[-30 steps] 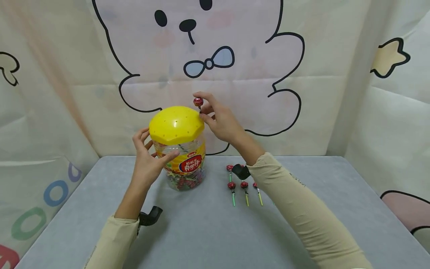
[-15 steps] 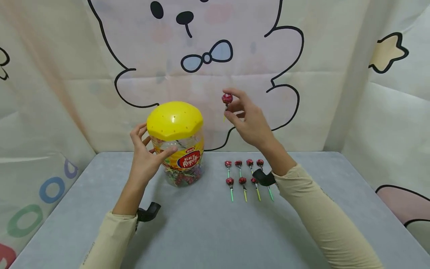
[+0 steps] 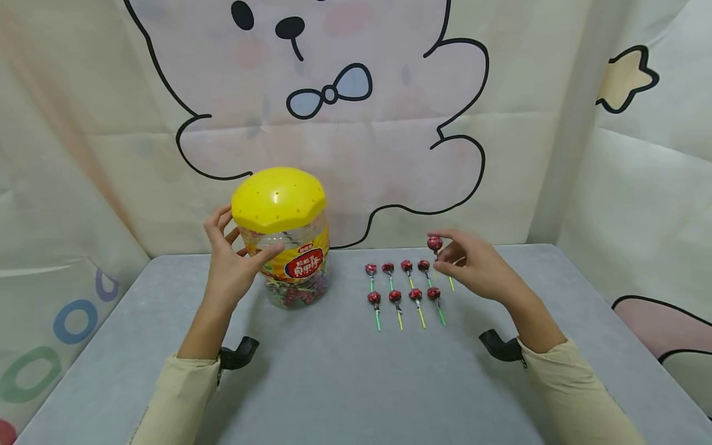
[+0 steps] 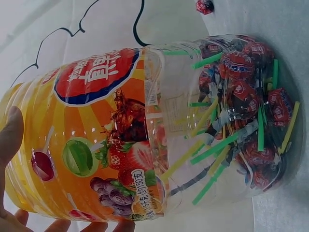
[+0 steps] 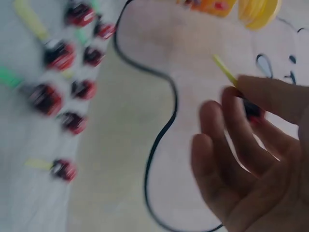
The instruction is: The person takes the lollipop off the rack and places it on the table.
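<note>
A clear plastic jar (image 3: 306, 262) with a yellow lid (image 3: 278, 201) and fruit label stands on the table, wrapped red lollipops (image 4: 241, 96) with green and yellow sticks heaped inside. My left hand (image 3: 233, 269) grips its left side, thumb across the front and fingers behind. With thumb and fingertips, my right hand (image 3: 481, 266) pinches a red-wrapped lollipop (image 3: 435, 243), head up; its yellow stick (image 5: 224, 70) shows in the right wrist view. The hand is over the right end of two lollipop rows, partly hiding one lollipop (image 5: 63, 169) of the back row.
The front row of lollipops (image 3: 395, 296) lies evenly spaced right of the jar, sticks toward me. Behind it is the back row (image 3: 388, 267), near the far edge of the grey table (image 3: 345, 383). A cartoon-print curtain (image 3: 384, 154) hangs behind.
My right hand has carried the lollipop from beside the jar's lid rightward, then down toward the right end of the rows. My left hand stays on the jar.
</note>
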Action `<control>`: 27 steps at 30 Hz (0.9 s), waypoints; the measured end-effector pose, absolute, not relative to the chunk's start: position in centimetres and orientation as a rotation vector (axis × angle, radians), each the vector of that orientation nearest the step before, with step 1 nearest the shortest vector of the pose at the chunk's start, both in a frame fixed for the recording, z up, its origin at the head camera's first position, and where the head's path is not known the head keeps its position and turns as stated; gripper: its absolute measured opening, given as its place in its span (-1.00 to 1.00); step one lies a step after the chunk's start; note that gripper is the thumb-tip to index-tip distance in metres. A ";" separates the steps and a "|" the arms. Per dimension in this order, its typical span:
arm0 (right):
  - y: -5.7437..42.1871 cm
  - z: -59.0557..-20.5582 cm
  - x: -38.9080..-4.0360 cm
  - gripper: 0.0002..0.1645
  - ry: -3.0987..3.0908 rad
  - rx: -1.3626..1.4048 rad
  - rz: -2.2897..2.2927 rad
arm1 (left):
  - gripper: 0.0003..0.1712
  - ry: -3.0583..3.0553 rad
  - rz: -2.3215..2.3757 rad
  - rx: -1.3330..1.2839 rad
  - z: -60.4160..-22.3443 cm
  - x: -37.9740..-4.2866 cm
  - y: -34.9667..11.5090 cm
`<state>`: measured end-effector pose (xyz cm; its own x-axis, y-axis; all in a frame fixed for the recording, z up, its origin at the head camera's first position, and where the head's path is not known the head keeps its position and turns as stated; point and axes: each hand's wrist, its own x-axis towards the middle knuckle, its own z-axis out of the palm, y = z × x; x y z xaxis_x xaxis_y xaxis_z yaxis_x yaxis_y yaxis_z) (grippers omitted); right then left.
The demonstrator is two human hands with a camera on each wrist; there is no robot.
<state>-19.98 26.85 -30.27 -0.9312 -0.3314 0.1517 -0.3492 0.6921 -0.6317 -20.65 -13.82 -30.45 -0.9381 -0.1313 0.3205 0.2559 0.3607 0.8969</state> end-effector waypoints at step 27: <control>32.1 -36.6 -20.9 -0.27 -3.320 0.505 0.914 | 0.17 -2.301 -1.600 -0.123 -30.5 -20.8 -14.0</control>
<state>-20.90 32.07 -36.65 -0.9023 -0.3563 -0.2426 -0.1819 0.8250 -0.5350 -20.82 -14.01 -30.45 -0.9402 -0.1185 0.3193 0.2580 0.3640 0.8949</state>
